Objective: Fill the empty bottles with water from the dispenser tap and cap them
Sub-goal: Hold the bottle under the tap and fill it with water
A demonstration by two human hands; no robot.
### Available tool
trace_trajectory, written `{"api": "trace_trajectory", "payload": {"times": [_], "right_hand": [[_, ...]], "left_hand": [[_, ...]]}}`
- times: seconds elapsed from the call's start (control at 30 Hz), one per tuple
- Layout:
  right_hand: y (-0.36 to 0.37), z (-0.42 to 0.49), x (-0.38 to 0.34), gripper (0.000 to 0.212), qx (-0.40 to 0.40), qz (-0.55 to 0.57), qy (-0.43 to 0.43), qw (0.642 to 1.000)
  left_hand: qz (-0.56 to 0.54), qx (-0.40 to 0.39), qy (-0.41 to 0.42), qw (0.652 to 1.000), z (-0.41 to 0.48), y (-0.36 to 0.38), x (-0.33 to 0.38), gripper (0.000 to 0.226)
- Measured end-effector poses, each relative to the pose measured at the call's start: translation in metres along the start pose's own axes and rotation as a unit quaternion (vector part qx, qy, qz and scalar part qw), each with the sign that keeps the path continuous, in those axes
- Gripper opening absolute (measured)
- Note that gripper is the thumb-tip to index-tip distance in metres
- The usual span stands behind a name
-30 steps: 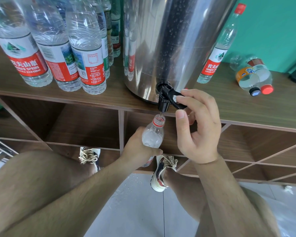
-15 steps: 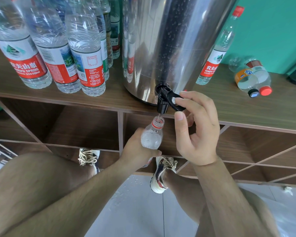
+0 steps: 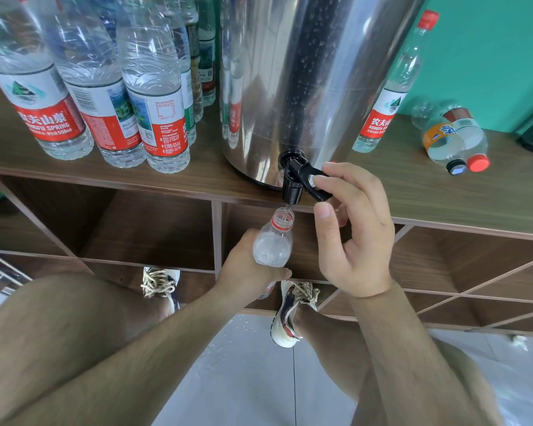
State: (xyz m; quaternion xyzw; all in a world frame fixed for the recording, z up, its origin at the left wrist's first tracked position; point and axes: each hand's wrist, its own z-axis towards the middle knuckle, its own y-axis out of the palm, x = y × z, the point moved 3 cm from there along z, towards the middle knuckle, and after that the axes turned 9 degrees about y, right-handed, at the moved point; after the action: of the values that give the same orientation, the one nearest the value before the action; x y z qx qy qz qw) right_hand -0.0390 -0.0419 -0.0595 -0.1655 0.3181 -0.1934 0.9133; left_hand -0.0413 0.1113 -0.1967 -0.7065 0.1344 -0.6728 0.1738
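A steel water dispenser (image 3: 305,81) stands on a wooden shelf top (image 3: 428,198). Its black tap (image 3: 293,182) juts over the front edge. My left hand (image 3: 246,272) grips an uncapped clear bottle (image 3: 274,241) with a red neck ring, its mouth right under the spout. A thin stream of water runs into it, and water shows up near the shoulder. My right hand (image 3: 351,235) pinches the tap's black lever (image 3: 317,186) between fingers and thumb.
Several capped red-label bottles (image 3: 154,96) stand left of the dispenser. One capped bottle (image 3: 388,96) stands to its right, and two bottles (image 3: 456,142) lie on their sides further right. Open cubbies (image 3: 148,229) sit under the shelf top. My knees and shoes are below.
The water in the held bottle has risen. Both hands keep their hold, and the view has shifted only slightly.
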Motion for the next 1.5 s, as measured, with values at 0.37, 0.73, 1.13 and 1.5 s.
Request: {"api": "trace_trajectory", "payload": {"times": [0.37, 0.73, 1.13, 1.5], "right_hand": [[0.003, -0.001, 0.008, 0.040, -0.024, 0.002, -0.025, 0.999], [0.004, -0.002, 0.014, 0.071, -0.021, 0.009, -0.023, 0.999], [0.004, -0.001, 0.012, 0.071, -0.019, 0.011, -0.025, 0.999], [0.005, -0.001, 0.013, 0.071, -0.013, 0.009, -0.023, 1.000]], "left_hand": [[-0.023, -0.008, 0.010, 1.000, -0.003, -0.002, 0.007, 0.070], [-0.004, -0.012, 0.005, 1.000, -0.003, -0.003, 0.008, 0.071], [-0.034, -0.012, 0.008, 0.999, -0.006, -0.005, 0.011, 0.070], [-0.041, -0.013, 0.008, 0.999, -0.008, -0.005, 0.013, 0.069]]}}
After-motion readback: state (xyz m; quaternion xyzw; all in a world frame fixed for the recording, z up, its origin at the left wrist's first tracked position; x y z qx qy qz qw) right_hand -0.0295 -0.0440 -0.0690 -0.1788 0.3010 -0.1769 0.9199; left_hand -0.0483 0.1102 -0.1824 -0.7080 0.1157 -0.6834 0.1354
